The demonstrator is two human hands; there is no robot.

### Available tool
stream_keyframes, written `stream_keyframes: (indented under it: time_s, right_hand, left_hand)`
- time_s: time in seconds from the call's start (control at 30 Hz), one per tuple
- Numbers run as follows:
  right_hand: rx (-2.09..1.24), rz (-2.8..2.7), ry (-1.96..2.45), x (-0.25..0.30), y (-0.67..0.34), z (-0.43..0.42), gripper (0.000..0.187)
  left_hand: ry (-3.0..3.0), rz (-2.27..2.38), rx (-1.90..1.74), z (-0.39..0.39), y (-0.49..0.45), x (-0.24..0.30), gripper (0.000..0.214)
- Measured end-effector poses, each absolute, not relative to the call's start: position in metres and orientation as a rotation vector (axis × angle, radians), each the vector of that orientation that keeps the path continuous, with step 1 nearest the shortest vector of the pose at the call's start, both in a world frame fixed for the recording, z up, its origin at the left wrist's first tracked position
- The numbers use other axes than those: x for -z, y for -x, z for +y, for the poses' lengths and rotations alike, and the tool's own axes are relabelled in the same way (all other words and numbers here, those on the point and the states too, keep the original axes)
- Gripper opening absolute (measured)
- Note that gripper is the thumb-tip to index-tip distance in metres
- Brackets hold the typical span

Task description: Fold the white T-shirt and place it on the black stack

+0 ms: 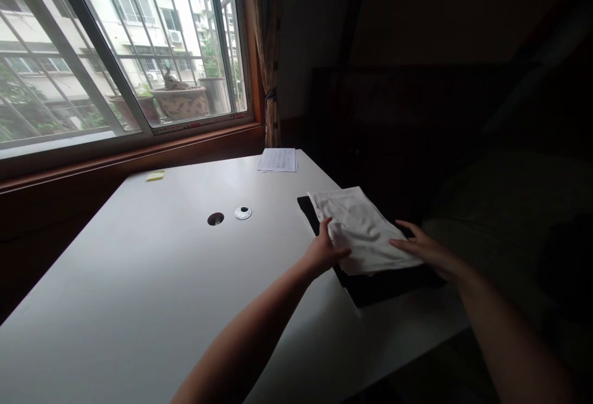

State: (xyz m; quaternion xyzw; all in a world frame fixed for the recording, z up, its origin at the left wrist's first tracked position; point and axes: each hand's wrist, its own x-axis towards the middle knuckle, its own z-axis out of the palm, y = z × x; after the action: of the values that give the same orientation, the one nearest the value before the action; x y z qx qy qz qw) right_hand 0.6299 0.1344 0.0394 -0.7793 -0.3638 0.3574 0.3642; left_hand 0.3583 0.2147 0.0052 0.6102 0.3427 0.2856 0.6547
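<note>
The white cloth (365,231) lies over a black layer (370,290) near the desk's (176,280) edge. Our left hand (327,251) and right hand (421,248) touch opposite sides; we can't tell whether either grip is closed. We should move both evenly, avoiding creases.

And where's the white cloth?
In the head view, the white cloth is right of centre, over a flat black thing on the table, between the left hand and right hand.

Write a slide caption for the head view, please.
Left hand and right hand at a white cloth, black item beneath.
</note>
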Motion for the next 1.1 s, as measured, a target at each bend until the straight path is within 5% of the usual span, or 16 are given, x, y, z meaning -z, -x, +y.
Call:
stream_keyframes:
  time_s: [0.43,0.6,0.77,1.1]
  right_hand:
    - [-0.782,-0.912,1.987,-0.038,-0.629,0.125,0.070]
    - [-0.769,-0.912,2.015,-0.033,-0.632,0.121,0.069]
    - [-0.780,-0.931,2.044,-0.027,-0.641,0.127,0.067]
    - [-0.912,-1.010,2.081,-0.032,-0.662,0.182,0.072]
  left_hand:
    - [-1.251,0.726,-0.527,0.171,-0.364,-0.009,0.011]
    - [-1.385,0.708,-0.480,0.167,-0.362,-0.010,0.011]
    - [-1.570,0.756,-0.461,0.192,-0.354,-0.012,0.040]
    - [-1.568,1.086,-0.748,0.292,-0.369,-0.005,0.066]
